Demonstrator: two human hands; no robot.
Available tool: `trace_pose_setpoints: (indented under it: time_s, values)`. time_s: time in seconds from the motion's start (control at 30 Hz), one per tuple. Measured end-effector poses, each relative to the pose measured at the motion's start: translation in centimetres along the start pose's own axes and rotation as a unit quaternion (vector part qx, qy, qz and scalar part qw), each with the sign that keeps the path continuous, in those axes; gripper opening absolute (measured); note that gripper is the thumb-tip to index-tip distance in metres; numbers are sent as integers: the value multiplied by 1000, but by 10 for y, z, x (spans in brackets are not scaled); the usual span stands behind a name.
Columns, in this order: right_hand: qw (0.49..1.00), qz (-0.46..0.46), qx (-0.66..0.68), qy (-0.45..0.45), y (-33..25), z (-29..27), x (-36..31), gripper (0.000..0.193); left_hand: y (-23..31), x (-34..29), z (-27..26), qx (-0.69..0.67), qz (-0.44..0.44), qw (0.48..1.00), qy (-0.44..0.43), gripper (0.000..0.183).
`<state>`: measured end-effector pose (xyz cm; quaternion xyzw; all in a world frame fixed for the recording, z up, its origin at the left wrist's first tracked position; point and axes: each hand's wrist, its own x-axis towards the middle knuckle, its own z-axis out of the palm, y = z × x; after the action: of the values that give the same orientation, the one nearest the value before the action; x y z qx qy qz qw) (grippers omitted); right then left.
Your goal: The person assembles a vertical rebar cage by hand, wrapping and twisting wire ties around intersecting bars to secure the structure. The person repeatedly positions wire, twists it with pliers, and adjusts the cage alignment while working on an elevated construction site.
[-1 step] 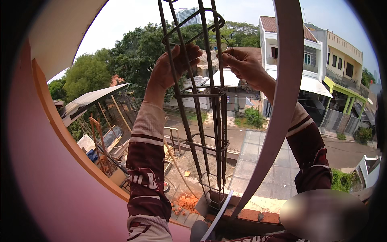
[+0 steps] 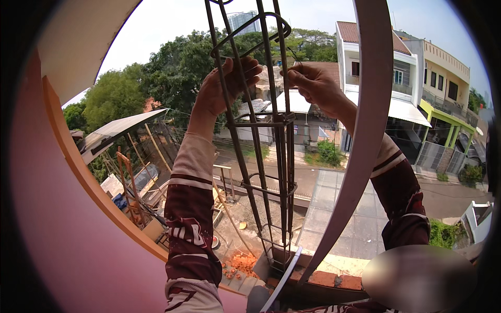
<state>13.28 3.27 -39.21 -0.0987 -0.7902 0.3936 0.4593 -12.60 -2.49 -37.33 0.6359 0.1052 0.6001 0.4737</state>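
A tall rebar cage [image 2: 255,151] of dark vertical rods, ringed by bent stirrups [image 2: 259,124], rises in front of me. My left hand [image 2: 225,86] is raised on its left side, partly behind the rods. Its fingers are stretched out and slightly curled, with nothing seen in them. To the right of the cage, my right hand [image 2: 317,89] pinches thumb and forefinger together beside the rightmost rod. A thin dark wire [image 2: 298,58] sticks up from that pinch; its lower end is hidden by the fingers.
A curved upright post [image 2: 371,94] crosses in front of my right forearm. The cage's foot stands by a brick ledge [image 2: 326,278] with a pale metal strip [image 2: 284,279] beside it. A pink wall [image 2: 57,208] flanks the left. Far below lie broken bricks [image 2: 243,262] and a street.
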Motion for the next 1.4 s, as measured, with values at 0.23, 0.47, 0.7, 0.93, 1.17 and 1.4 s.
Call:
trace_pose_setpoints:
  time_s: [0.23, 0.47, 0.7, 0.93, 1.17, 1.4]
  values:
    - [997, -18, 79, 7, -18, -2, 16, 34, 34, 26, 5, 0, 39, 999, 36, 41]
    - [994, -37, 93, 53, -35, 5, 26, 36, 60, 43, 19, 51, 9, 994, 100, 48]
    - [987, -64, 40, 143, -48, -8, 39, 44, 102, 52, 24, 298, 68, 909, 285, 87]
    - [990, -85, 12, 113, -56, -6, 54, 59, 153, 97, 79, 326, -7, 915, 237, 90]
    - [989, -85, -33, 119, -65, -1, 53, 76, 164, 112, 64, 228, 95, 958, 148, 65]
    - [989, -72, -81, 105, -73, 5, 54, 77, 165, 130, 62, 234, 164, 946, 157, 46]
